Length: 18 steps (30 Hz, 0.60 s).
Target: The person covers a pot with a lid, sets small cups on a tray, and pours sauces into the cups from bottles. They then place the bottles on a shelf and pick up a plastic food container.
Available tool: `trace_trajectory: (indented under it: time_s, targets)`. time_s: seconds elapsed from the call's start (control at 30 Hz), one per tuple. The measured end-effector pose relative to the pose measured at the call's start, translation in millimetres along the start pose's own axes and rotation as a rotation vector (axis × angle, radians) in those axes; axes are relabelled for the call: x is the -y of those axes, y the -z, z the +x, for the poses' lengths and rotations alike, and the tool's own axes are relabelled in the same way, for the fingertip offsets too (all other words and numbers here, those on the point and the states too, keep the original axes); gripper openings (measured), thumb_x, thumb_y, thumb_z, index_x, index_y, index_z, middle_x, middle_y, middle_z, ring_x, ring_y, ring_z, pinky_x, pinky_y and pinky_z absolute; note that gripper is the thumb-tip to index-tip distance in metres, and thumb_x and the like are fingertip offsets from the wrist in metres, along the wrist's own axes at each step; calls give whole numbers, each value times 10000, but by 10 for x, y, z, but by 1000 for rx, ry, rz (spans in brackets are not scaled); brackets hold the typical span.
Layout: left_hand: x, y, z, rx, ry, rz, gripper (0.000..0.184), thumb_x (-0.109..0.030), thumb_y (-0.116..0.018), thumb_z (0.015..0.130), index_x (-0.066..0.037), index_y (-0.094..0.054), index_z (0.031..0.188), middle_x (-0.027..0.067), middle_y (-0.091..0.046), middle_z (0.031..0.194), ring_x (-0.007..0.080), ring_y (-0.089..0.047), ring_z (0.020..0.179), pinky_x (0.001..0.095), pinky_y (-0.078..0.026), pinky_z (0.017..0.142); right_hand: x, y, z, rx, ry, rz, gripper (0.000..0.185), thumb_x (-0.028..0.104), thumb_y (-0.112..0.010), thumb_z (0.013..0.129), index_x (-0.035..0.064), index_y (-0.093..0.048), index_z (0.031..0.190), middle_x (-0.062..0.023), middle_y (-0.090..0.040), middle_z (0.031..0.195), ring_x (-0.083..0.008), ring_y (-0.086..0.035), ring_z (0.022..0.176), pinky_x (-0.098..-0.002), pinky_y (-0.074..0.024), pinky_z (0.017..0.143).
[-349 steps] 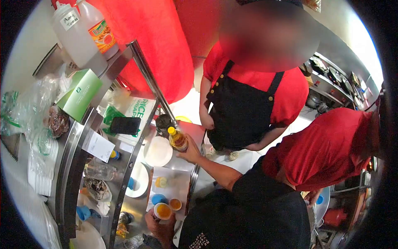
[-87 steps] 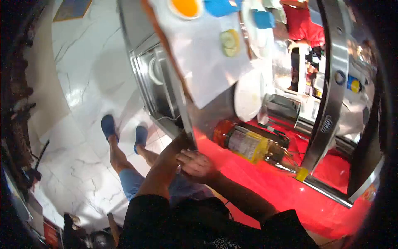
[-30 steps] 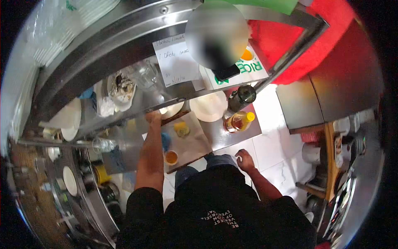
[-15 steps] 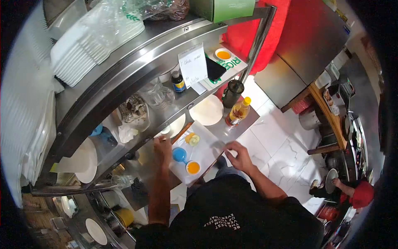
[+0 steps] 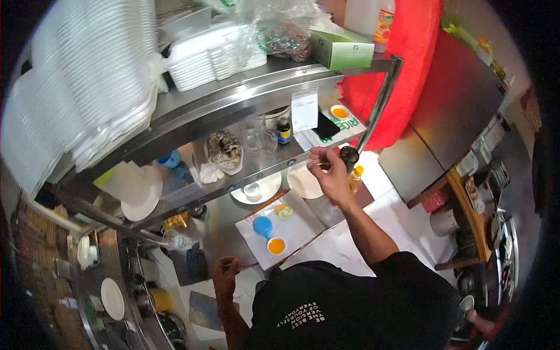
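My right hand [image 5: 329, 170] is raised at the front edge of the steel shelf, over a white plate [image 5: 302, 182]. Its fingers are bent with a gap to the thumb, and nothing shows in them. Close by stand a dark tumbler [image 5: 349, 155] and a yellow-capped bottle [image 5: 356, 177], which my forearm partly covers. Low on the left, my left hand [image 5: 226, 274] hangs by the counter's near edge, fingers curled in and seemingly bare. Between the hands lies a paper-lined board [image 5: 303, 219] bearing a blue round cup [image 5: 262, 226], a cup of orange sauce [image 5: 276, 246] and pale-green and yellow slices [image 5: 283, 211].
Another white plate [image 5: 268, 191] holds a small clear cup. On the shelf are a handwritten slip [image 5: 304, 111], a phone [image 5: 326, 126], a small dark bottle [image 5: 283, 130] and a second sauce cup [image 5: 339, 112]. Stacked foam containers [image 5: 204, 55] sit above. Another person's arm [image 5: 481, 322] shows far right.
My right hand has lifted from the board's right edge up toward the shelf. My left hand has drawn back from beside the plate to the counter's near edge. The view has shifted.
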<state>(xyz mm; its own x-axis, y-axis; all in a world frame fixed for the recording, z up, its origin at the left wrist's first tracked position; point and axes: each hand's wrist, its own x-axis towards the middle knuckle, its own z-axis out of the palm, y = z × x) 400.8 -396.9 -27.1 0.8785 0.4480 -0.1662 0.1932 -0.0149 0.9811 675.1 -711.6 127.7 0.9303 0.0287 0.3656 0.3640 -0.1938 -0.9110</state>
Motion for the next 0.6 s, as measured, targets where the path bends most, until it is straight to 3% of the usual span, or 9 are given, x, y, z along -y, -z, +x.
trace_trajectory:
  time_s: [0.13,0.27,0.37,0.43,0.6]
  targets:
    - [-243,-290,-409,-16,33,35,220,-153,-734,935,-21,-658,1094,90,-692,1060,187,-671,943,365,-574,805,-12,-165,-126,158,10,26,369,116,-725,857,18,-649,1205,-76,-701,1072,-156,-638,938,-312,-531,848]
    - [-770,-633,-814,249,68,106,269,-124,-736,932,-40,-649,1172,90,-686,1147,201,-669,1031,374,-560,889,-13,-221,-370,331,-13,89,338,148,-737,869,27,-662,1175,-81,-698,1050,-164,-631,954,-317,-515,852]
    - [-1007,-882,-892,463,64,94,337,-134,-755,919,-58,-646,1229,93,-688,1193,213,-665,1096,386,-548,946,101,-40,-492,426,-14,98,293,65,-710,906,33,-665,1194,-44,-696,1060,-108,-640,954,-283,-526,864]
    - [-1082,-996,-908,506,39,160,375,-151,-770,910,-66,-645,1254,99,-686,1222,220,-662,1126,397,-539,979,239,140,-473,391,-25,211,256,89,-731,913,4,-676,1147,-42,-688,1045,-99,-632,958,-284,-519,871]
    - [-1240,-1017,-741,460,23,299,472,-288,-817,874,-44,-642,1238,134,-690,1198,272,-685,1082,421,-565,940,853,955,176,-217,404,229,239,20,-727,888,-7,-659,1115,-66,-688,995,-126,-646,921,-285,-531,848]
